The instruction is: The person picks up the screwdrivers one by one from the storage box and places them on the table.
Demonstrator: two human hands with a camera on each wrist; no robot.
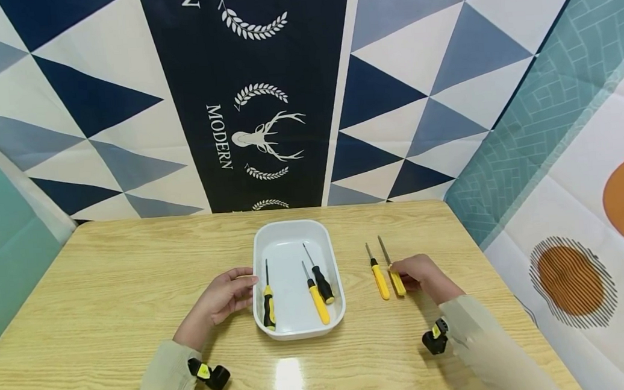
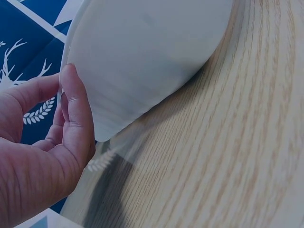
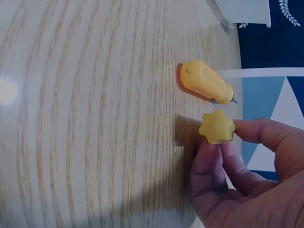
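Note:
My left hand [image 1: 231, 294] pinches the left rim of a white plastic tray [image 1: 300, 336], thumb and fingers at its wall in the left wrist view. Inside the tray lie a black-and-yellow screwdriver [image 1: 268, 307] on the left, and a yellow-handled screwdriver [image 1: 318, 302] beside a black-handled one [image 1: 324, 286] on the right. To the right of the tray, my right hand [image 1: 422, 273] pinches the handle of another yellow screwdriver [image 1: 397, 281]; its star-shaped handle end faces the right wrist camera. Just left of it, one more yellow-handled screwdriver [image 1: 380, 279] lies on the table.
The wood-grain table [image 1: 132, 262] ends at a patterned cloth backdrop [image 1: 262, 102] at the back, with more hanging cloth on both sides. Each sleeve carries a small black wrist camera [image 1: 436, 337]. Light glares off the table's near middle.

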